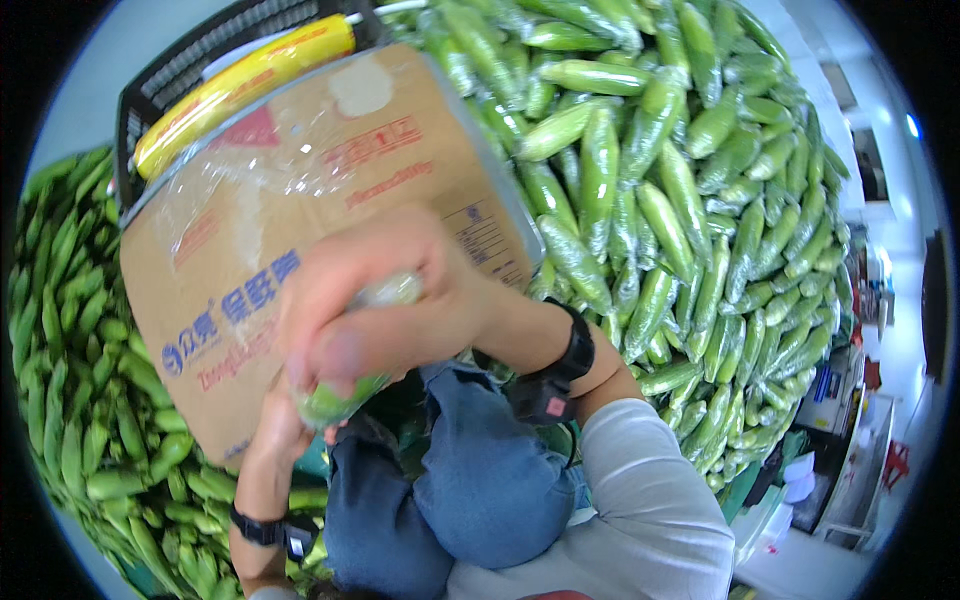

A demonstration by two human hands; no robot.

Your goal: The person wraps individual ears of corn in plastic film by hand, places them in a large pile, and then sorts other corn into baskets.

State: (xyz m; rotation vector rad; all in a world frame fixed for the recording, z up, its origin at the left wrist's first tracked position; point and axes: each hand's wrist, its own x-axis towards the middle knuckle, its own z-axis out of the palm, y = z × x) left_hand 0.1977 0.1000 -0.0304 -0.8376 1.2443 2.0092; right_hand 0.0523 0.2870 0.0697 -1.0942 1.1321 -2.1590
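My right hand [375, 300] is curled around a long green gourd [341, 401], blurred by motion, with plastic film showing between the fingers. Below it, my left hand [281, 420] holds the gourd's lower end from underneath. Much of that left hand is hidden behind the right one. Both hands are above the near edge of a printed cardboard sheet [300, 217], between it and my knees. Loose clear film [247, 169] clings to the sheet's far half.
A yellow cling film roll [247, 94] lies along the sheet's far edge, against a black plastic crate [180, 75]. Film-wrapped gourds [660, 210] are heaped on the right. Unwrapped green ones [90, 360] are piled on the left. Shelving [862, 465] stands far right.
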